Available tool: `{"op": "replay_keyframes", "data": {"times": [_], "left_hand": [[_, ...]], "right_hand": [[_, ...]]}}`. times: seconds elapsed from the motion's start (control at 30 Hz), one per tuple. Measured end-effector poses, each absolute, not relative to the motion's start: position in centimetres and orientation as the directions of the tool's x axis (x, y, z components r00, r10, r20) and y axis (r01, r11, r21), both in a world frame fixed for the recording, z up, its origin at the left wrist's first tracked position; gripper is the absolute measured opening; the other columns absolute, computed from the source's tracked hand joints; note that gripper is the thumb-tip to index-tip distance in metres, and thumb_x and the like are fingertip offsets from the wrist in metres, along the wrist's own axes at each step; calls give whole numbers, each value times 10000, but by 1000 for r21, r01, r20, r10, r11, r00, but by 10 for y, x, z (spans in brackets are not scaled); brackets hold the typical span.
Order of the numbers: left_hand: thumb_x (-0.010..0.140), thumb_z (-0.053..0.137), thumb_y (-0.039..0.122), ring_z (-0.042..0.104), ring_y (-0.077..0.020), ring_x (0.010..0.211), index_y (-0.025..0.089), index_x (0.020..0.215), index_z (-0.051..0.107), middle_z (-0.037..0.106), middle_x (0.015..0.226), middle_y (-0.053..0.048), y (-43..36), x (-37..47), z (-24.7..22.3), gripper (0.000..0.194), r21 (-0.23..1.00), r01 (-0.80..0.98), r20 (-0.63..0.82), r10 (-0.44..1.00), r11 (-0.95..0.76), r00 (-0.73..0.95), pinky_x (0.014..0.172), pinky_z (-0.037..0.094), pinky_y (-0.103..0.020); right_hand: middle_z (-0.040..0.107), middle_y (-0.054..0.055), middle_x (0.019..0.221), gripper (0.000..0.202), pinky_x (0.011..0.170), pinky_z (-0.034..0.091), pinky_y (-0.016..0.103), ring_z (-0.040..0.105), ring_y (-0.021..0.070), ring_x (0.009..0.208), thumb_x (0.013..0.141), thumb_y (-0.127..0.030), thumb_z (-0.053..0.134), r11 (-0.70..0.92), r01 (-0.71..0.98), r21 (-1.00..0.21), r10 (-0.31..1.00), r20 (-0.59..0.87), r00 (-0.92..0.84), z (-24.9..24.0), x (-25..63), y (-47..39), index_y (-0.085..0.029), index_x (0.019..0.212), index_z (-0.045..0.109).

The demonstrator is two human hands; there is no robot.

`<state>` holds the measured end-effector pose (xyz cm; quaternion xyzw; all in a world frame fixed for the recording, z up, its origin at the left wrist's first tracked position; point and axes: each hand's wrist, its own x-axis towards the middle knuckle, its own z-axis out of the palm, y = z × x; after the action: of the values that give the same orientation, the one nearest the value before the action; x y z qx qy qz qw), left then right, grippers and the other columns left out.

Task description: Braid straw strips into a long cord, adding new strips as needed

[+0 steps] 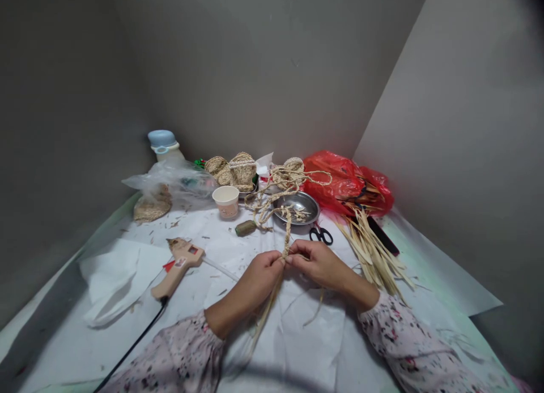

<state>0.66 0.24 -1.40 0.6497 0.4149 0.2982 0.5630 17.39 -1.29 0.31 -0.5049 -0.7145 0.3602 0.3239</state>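
Note:
Between my hands is the working end of a braided straw cord (288,234). My left hand (266,274) pinches the braid from the left. Just to its right, my right hand (317,263) has thumb and forefinger closed on the strands at the same spot. Loose straw strands (266,319) hang below my fingers toward me. From my hands the finished braid runs away over the table and loops beside a metal bowl (312,212) with straw scraps in it. Black-handled scissors (321,235) lie just beyond my right hand.
A glue gun (181,268) with a cable lies at left, near crumpled white paper (123,280). Behind stand a paper cup (226,201), a thread spool (245,228), braided coils (242,172) and a lidded bottle (164,144). At right are a red plastic bag (335,175) and straw strips (369,251).

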Motion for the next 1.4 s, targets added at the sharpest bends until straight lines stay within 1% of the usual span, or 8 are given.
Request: {"op": "replay_keyframes", "data": {"times": [0.17,0.37,0.5,0.67,0.87,1.1,1.27,1.4], "left_hand": [[830,405,338,454,-156,661,173,682,539,504,649,11,0,4,-11,259,924,352,-24,896,-150,444,608,329,-252],[881,351,329,479,-173,661,201,676,501,517,634,7,-5,1,5,284,787,551,95,937,-278,337,624,298,-271],[888,374,341,457,-165,613,204,645,475,488,592,16,-8,2,8,296,779,557,122,941,-287,314,598,274,-267],[889,384,296,500,-164,624,194,679,549,565,628,-7,-14,6,4,286,751,553,154,910,-361,385,596,285,-259],[899,381,273,576,-188,635,188,772,622,662,720,-61,-24,8,3,285,568,689,128,876,-449,465,601,313,-273],[929,337,293,649,-243,715,182,929,646,708,832,-123,-27,10,3,329,366,798,48,866,-478,497,625,368,-305],[938,310,285,657,-251,730,172,952,639,705,856,-142,-28,12,0,349,361,784,20,844,-505,535,647,402,-322],[921,362,311,643,-233,714,178,913,647,702,845,-128,-33,12,-1,314,465,732,65,844,-498,533,666,403,-317]], "right_hand": [[607,-19,668,103,586,355,219,503,115,627,785,-185,528,223,556,-801,972,138,-191,0,170,-14,-162,739,617],[536,-34,622,130,584,339,228,464,119,607,793,-251,549,177,522,-834,984,131,-123,-1,172,-12,-172,694,572],[501,-40,605,163,584,335,236,445,124,601,793,-291,557,134,484,-865,991,112,-74,-3,170,-11,-182,673,548],[522,-35,617,159,581,347,237,457,129,608,783,-302,559,64,394,-917,998,67,-4,-9,167,-10,-181,679,561],[573,-24,674,127,639,381,246,508,135,658,791,-276,549,77,288,-955,997,79,-5,-11,165,-8,-179,711,568],[532,-36,635,159,589,361,244,449,116,583,789,-324,568,11,208,-978,999,18,30,-11,160,-11,-175,734,569],[515,-45,601,182,495,303,231,392,91,495,787,-351,565,-85,32,-996,996,-86,-21,-9,152,-13,-173,759,535],[521,-45,614,212,458,274,227,370,81,467,798,-385,561,-97,-14,-995,995,-96,-29,-14,154,-12,-179,777,514]]}}
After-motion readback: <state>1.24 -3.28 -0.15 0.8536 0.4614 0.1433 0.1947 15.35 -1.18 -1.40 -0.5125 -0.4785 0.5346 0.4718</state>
